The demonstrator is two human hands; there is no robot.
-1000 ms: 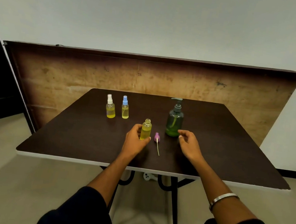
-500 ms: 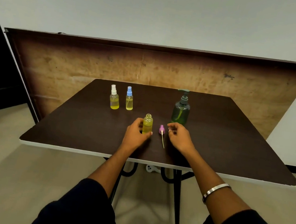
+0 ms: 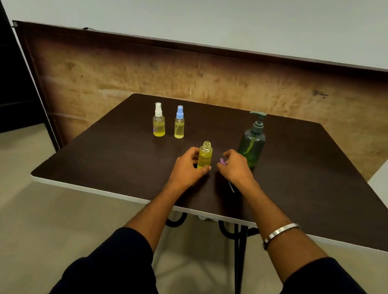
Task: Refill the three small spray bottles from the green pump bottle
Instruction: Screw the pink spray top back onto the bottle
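While left hand [image 3: 186, 168] grips clear uncapped bottle [image 3: 205, 155], glossy dark table [image 3: 112, 160]

No readable text, label, brand, number or sign is shown.

No print or sticker can be made out on the green pump bottle [image 3: 251, 144], nor on the white-capped spray bottle [image 3: 158, 123], the blue-capped spray bottle [image 3: 179, 126] or the uncapped spray bottle [image 3: 204, 156]. A few small dark marks are seen on the wooden board [image 3: 220, 86] behind the table [image 3: 307, 174], but they are too small and blurred to be read as letters or figures. Nothing legible is carried by the bracelet [image 3: 279, 233] on the right wrist.
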